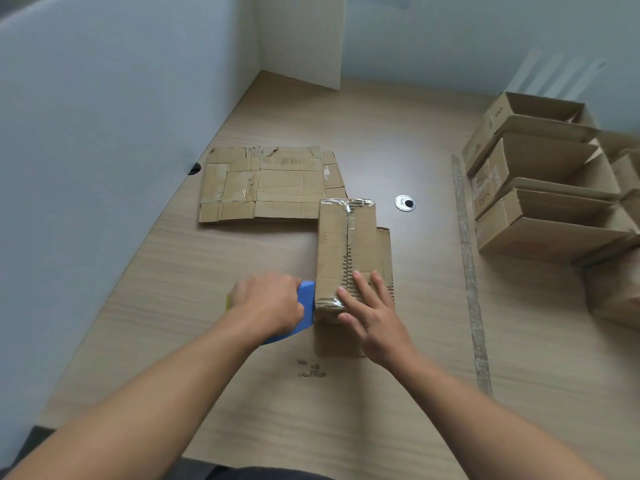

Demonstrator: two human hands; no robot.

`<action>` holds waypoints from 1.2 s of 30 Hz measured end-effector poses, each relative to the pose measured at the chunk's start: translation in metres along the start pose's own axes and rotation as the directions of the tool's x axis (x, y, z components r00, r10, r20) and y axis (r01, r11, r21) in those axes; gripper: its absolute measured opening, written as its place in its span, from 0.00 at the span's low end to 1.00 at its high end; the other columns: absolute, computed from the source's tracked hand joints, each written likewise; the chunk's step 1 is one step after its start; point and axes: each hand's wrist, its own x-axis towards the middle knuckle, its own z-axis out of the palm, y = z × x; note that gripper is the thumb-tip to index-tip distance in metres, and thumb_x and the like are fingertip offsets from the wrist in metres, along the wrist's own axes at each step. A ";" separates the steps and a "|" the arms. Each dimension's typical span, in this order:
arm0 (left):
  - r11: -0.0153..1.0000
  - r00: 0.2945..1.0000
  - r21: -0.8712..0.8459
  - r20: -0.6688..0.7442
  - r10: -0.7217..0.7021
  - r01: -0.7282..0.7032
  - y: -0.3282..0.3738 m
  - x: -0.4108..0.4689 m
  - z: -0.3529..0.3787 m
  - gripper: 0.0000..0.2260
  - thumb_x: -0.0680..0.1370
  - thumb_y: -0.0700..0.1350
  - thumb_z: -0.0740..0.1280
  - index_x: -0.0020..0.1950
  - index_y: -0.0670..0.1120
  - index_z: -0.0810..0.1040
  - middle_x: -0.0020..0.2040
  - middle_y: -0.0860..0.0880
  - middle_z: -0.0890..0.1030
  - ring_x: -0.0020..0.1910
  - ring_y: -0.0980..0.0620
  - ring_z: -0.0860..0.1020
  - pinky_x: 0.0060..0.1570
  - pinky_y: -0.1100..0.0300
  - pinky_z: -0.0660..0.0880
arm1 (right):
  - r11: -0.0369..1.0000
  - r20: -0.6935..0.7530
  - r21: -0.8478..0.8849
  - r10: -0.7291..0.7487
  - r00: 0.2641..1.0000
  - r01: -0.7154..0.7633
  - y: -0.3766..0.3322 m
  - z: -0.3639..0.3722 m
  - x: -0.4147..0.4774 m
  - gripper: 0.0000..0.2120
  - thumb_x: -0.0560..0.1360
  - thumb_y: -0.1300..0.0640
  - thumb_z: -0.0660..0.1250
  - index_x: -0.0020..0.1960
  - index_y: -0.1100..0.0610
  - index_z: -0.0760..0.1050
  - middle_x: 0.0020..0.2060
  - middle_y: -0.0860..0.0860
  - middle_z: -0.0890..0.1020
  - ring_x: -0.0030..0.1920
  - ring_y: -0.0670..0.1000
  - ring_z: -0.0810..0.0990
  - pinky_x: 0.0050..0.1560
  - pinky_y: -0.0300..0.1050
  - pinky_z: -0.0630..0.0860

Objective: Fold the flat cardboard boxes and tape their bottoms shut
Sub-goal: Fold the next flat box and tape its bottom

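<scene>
while right hand [372,317] presses flat to steady box [349,251], left hand [268,304] grips blue tape dispenser [306,306] at its edge.

This looks like an office cubicle. The wood-laminate desktop [426,306] has a cable grommet [405,203], and white partitions [86,116] enclose it.

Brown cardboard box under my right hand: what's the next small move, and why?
Probably pull the blue tape dispenser in the left hand away to cut the clear tape, which already shines at both ends of the brown cardboard box, while the right hand rests flat on it.
</scene>
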 end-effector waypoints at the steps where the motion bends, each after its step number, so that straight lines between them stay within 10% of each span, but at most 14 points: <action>1: 1.000 1.000 0.016 -0.017 -0.001 0.001 0.003 -0.001 0.002 0.14 0.75 0.48 0.61 0.59 0.55 0.76 0.49 0.50 0.79 0.47 0.44 0.75 0.38 0.57 0.64 | 1.000 -0.004 -0.001 0.010 1.000 -0.010 -0.002 0.000 -0.002 0.29 0.76 0.34 0.51 0.75 0.41 0.67 0.75 0.36 0.47 0.77 0.43 0.37 0.74 0.41 0.48; 9: 0.999 0.987 -0.044 -0.157 -0.037 0.031 -0.027 -0.011 0.052 0.25 0.82 0.54 0.56 0.77 0.64 0.54 0.53 0.49 0.80 0.52 0.45 0.78 0.41 0.57 0.67 | 0.997 0.036 0.006 0.077 0.996 -0.077 -0.030 0.000 -0.024 0.27 0.82 0.42 0.59 0.79 0.41 0.57 0.80 0.41 0.47 0.79 0.47 0.38 0.76 0.45 0.51; 15: 0.983 0.975 -0.151 -0.180 -0.134 0.107 -0.067 -0.016 0.088 0.27 0.82 0.59 0.56 0.79 0.66 0.49 0.54 0.51 0.80 0.53 0.47 0.79 0.44 0.56 0.72 | 0.978 -0.079 -0.190 -0.106 0.991 0.090 -0.029 -0.004 -0.029 0.23 0.73 0.39 0.64 0.67 0.41 0.75 0.71 0.51 0.71 0.68 0.57 0.62 0.61 0.62 0.74; 22: 0.975 0.980 -0.197 -0.148 -0.134 0.104 -0.092 -0.009 0.108 0.30 0.82 0.59 0.56 0.80 0.62 0.43 0.55 0.49 0.75 0.54 0.47 0.77 0.50 0.53 0.75 | 0.996 0.040 -0.061 0.073 0.997 -0.070 -0.039 0.007 -0.035 0.25 0.79 0.37 0.59 0.75 0.35 0.64 0.81 0.49 0.47 0.79 0.54 0.37 0.77 0.48 0.43; 26: 0.977 0.997 -0.212 -0.065 -0.040 0.026 -0.099 -0.005 0.115 0.31 0.82 0.61 0.54 0.80 0.62 0.38 0.58 0.47 0.74 0.58 0.46 0.74 0.55 0.52 0.73 | 0.983 0.053 -0.107 0.154 0.987 -0.148 -0.066 0.013 -0.043 0.36 0.71 0.28 0.42 0.76 0.35 0.60 0.80 0.48 0.47 0.76 0.53 0.40 0.76 0.46 0.46; 31: 0.952 0.981 -0.305 -0.181 -0.076 0.017 -0.100 -0.017 0.107 0.28 0.82 0.58 0.56 0.81 0.58 0.52 0.70 0.48 0.68 0.68 0.45 0.66 0.63 0.52 0.69 | 0.963 0.072 -0.250 0.119 0.990 -0.098 -0.096 -0.002 -0.042 0.37 0.71 0.28 0.39 0.76 0.37 0.60 0.70 0.44 0.66 0.66 0.53 0.62 0.65 0.51 0.67; 36: 0.687 0.963 -0.704 -0.268 -0.022 -0.180 -0.072 -0.043 0.098 0.26 0.80 0.52 0.66 0.76 0.44 0.68 0.68 0.50 0.72 0.69 0.49 0.70 0.67 0.57 0.64 | 0.984 -0.193 -0.089 0.134 0.972 -0.154 -0.078 -0.027 -0.011 0.29 0.76 0.35 0.51 0.70 0.46 0.74 0.62 0.50 0.78 0.62 0.57 0.71 0.63 0.53 0.68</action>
